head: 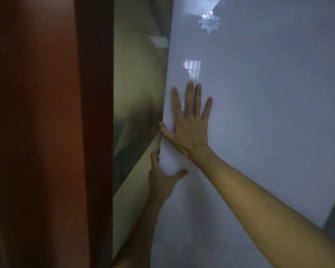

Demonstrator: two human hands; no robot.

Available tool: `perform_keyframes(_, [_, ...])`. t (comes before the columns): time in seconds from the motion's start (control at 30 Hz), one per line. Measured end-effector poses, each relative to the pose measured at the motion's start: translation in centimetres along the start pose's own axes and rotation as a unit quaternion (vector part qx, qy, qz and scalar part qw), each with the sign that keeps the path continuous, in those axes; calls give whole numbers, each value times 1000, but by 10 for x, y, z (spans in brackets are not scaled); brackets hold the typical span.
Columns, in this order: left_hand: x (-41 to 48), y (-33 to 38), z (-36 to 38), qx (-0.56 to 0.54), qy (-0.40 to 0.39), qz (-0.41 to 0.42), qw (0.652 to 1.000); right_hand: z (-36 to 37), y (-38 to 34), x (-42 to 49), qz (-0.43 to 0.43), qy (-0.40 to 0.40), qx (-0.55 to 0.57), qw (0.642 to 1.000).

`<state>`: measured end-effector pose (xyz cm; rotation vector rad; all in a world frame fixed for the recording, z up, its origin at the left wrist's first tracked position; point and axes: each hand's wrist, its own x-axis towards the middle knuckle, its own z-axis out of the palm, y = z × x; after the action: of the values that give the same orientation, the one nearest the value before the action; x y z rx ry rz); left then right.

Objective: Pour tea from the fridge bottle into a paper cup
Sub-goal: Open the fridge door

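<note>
A glossy white fridge door (259,113) with a flower logo near its top fills the right of the head view. My right hand (190,124) lies flat on the door near its left edge, fingers spread, holding nothing. Lower down, my left hand (162,176) curls around the door's left edge, fingers tucked behind the edge and thumb resting on the front. Neither the bottle nor a paper cup is in view.
A reddish-brown curtain or panel (46,132) stands close on the left. Between it and the fridge a shiny greenish side wall (135,93) shows in a narrow gap. The scene is dim.
</note>
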<state>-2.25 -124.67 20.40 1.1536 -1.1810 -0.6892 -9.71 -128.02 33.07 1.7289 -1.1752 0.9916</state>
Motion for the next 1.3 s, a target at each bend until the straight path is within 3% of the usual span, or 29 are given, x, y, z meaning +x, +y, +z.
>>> perform_keyframes(0.33, [-57, 13, -10, -28, 22, 42, 998, -52, -13, -26, 16, -9, 21, 1000])
perform_keyframes(0.53, [-103, 30, -7, -25, 49, 22, 998, -103, -8, -47, 14, -22, 49, 998])
perform_keyframes(0.9, [-221, 67, -4, 47, 76, 85, 992, -204, 17, -94, 2, -42, 117, 992])
perform_keyframes(1.13, [-291, 78, 9, 80, 68, 115, 988, -276, 53, -132, 5, -43, 153, 987])
perform_keyframes(1.3, [-327, 89, 19, 60, -2, 122, 991, -324, 80, -156, 14, -42, 169, 985])
